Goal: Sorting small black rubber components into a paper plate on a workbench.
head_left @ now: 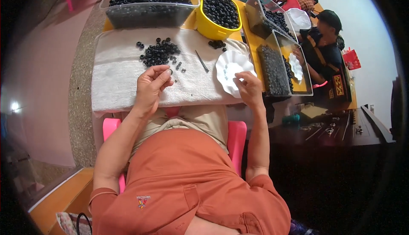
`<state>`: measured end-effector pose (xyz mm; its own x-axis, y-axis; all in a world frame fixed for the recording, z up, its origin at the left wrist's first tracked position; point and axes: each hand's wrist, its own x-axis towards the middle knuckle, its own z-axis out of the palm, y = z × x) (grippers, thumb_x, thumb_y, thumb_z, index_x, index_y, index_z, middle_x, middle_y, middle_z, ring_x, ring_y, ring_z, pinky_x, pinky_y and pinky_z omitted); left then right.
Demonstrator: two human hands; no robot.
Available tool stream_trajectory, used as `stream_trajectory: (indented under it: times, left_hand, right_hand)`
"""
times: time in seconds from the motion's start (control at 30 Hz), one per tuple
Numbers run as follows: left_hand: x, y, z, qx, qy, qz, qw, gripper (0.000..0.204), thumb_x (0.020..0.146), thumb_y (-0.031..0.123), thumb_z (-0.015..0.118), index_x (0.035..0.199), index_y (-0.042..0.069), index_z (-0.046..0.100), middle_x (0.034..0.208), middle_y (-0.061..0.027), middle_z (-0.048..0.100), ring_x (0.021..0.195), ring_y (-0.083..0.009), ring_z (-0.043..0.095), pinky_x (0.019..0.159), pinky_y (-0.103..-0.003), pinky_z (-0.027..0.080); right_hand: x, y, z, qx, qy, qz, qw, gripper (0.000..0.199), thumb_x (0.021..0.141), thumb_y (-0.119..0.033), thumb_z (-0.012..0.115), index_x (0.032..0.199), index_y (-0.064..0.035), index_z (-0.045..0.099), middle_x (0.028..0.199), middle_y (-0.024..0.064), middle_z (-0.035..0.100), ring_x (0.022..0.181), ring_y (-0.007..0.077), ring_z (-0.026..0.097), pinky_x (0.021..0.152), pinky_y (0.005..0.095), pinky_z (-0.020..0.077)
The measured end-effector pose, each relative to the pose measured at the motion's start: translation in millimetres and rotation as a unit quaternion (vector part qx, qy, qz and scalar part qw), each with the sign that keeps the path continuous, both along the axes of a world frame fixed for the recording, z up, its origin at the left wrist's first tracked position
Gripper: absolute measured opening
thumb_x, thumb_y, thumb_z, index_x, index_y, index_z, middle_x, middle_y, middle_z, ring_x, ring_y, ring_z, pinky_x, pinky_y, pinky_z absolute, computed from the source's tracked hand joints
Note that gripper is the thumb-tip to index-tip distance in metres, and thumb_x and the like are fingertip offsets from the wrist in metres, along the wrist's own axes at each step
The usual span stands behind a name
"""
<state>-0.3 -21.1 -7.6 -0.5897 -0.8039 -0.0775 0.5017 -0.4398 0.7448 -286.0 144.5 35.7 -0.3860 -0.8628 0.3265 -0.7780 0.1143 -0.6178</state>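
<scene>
My left hand (153,88) is closed in a pinch above the white cloth (115,85), with a small dark round piece (171,71) between thumb and forefinger. Just beyond it lies a loose pile of black ring-like pieces (156,56), with a few smaller grey bits on its right side. My right hand (250,89) hovers at the right edge of a white scalloped dish (226,64), thumb and fingertips together. Whatever is in that pinch is too small to make out. Tiny pale bits sit in the dish. A dark pointed tool, like tweezers (202,61), lies between pile and dish.
Beyond the cloth stand a clear bin (149,16) and a yellow tub (215,31), both full of black pieces. More clear bins (275,71) line the right side. At the right, another person (324,51) sits by a white dish. A few black pieces (217,44) lie below the tub.
</scene>
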Motion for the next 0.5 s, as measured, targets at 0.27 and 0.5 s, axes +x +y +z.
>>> stream_trajectory:
  times: [0.27, 0.5]
  left_hand:
    - [0, 6, 0, -0.005, -0.006, -0.008, 1.000, 0.013, 0.091, 0.007, 0.065, 0.105, 0.005, 0.064, 0.089, -0.0018, 0.065, 0.077, -0.0108, 0.061, 0.072, -0.027, 0.054]
    - [1, 13, 3, -0.017, -0.015, -0.028, 0.999, 0.013, 0.091, 0.006, 0.065, 0.104, 0.005, 0.065, 0.089, -0.0014, 0.065, 0.078, -0.0099, 0.061, 0.074, -0.027, 0.055]
  right_hand:
    - [10, -13, 6, 0.121, 0.096, -0.007, 0.988, 0.016, 0.081, -0.010, 0.070, 0.097, -0.0048, 0.071, 0.099, 0.0135, 0.067, 0.086, 0.0338, 0.066, 0.078, 0.0383, 0.0510]
    - [9, -21, 4, 0.113, 0.136, 0.018, 0.984, 0.013, 0.080, -0.006, 0.065, 0.090, -0.0009, 0.071, 0.090, 0.0159, 0.069, 0.082, 0.0330, 0.067, 0.074, 0.0367, 0.0520]
